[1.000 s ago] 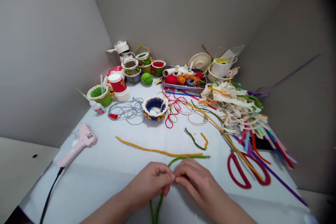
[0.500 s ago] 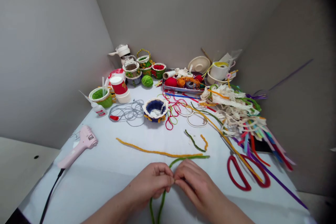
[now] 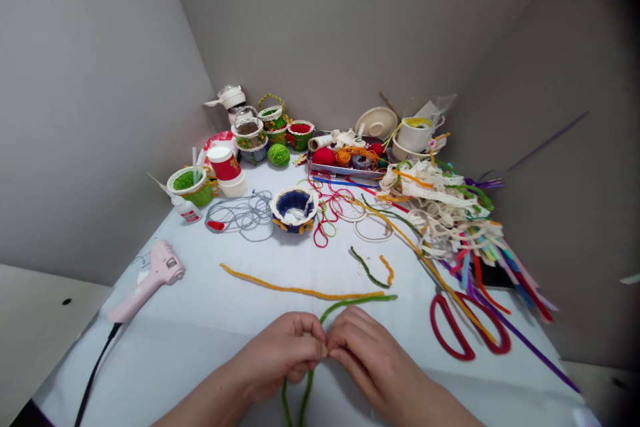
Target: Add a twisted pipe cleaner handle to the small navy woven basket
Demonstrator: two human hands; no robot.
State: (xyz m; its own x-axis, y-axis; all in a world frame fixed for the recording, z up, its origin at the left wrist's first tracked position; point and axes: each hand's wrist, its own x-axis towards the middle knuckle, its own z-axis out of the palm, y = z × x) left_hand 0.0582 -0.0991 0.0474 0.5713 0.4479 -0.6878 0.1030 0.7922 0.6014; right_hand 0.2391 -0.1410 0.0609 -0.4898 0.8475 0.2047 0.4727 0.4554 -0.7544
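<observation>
My left hand [image 3: 295,349] and my right hand [image 3: 364,352] meet at the front middle of the table, thumbs and fingers pinched together tip to tip. A tiny yellowish bit shows between the fingertips, too small to name. A green pipe cleaner [image 3: 345,304] curves behind the fingers, and green strands come out below my left hand; whether the fingers grip it is hidden. Just beyond lies a long yellow pipe cleaner [image 3: 293,289]. Short dark green [image 3: 369,268] and yellow [image 3: 388,270] pieces rest further right.
Red-handled scissors [image 3: 453,327] lie at right, below a heap of lace trim [image 3: 445,207] and pipe cleaners. A pink glue gun [image 3: 147,280] lies at left. A dark blue basket [image 3: 295,210] stands mid-table, grey cord [image 3: 245,213] beside it. Behind are a yarn tray [image 3: 345,170] and several small baskets.
The whole view has shifted slightly. My hands stay pinched together in nearly the same place, and the things on the table have not moved.
</observation>
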